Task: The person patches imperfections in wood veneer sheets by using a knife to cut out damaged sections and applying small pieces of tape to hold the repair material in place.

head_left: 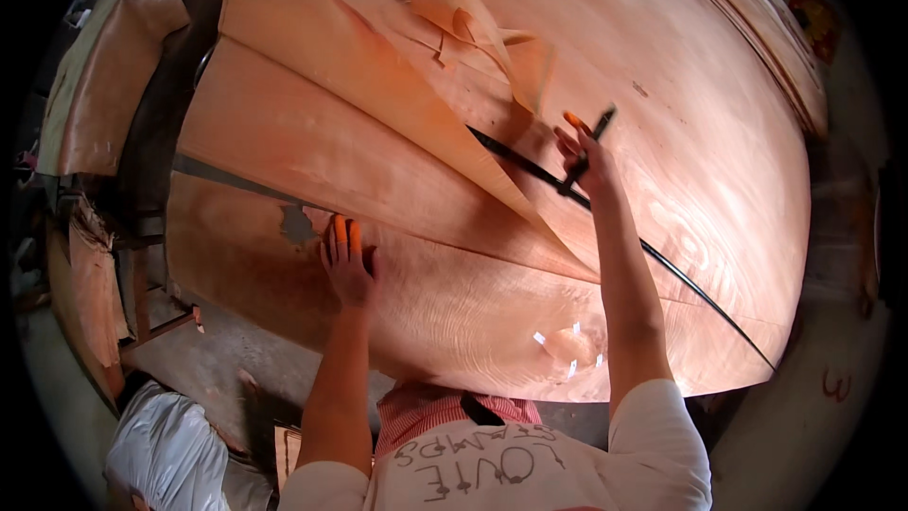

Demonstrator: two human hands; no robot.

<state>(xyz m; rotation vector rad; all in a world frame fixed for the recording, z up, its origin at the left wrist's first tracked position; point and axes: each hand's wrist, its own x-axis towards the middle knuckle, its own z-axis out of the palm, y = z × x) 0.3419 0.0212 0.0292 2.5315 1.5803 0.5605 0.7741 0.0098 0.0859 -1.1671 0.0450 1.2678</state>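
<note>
So I'm resting my left fingers [342, 233], uncurled, on the near wood sheet [463, 298], just beside a ragged grey gap [298, 223]. My right fingers [567, 144] are gripping the short crosspiece of a long black tool [544, 176], which is running diagonally over the wood. A loose tan sheet [397, 99] is stretching between my hands.

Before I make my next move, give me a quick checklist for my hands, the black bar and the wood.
1. Left hand clear of the long, thin black bar: ok, it rests on the pale-brown wood sheet.
2. Right hand grip: ok, closed around the bar's short black handle.
3. Sheet whole near left hand: not ok, a ragged grey gap lies beside it.
4. Loose orange-tan veneer strip clear of bar: cannot tell, contact unclear.
5. Bar flat throughout: cannot tell.
</note>
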